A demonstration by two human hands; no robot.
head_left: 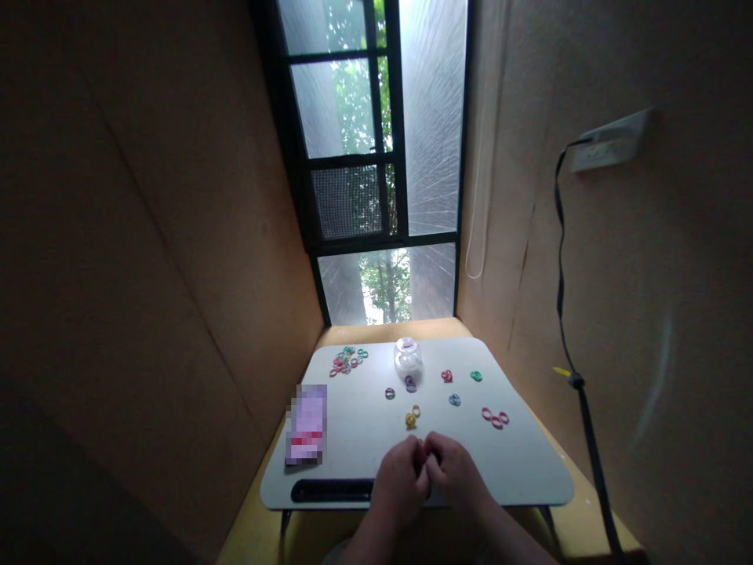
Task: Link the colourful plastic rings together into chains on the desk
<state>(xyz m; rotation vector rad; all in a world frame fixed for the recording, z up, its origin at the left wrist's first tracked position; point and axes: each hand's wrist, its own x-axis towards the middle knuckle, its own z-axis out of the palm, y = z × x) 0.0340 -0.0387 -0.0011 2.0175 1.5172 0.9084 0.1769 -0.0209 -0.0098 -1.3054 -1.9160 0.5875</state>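
Observation:
My left hand and my right hand meet over the front of the white folding table. Both are closed, with fingertips pinched together. Whatever is between them is too small and hidden to make out. Just beyond my fingers lie yellow rings that look like small hair ties. Farther back are little groups of similar rings: purple, dark mixed-colour, blue, red and green. Pink rings lie to the right. A mixed-colour pile sits at the back left.
A clear round jar stands at the table's back. On the left lies a phone-like purple item, blurred out. The white tabletop has a dark slot along its front. A black cable hangs from the right wall's outlet.

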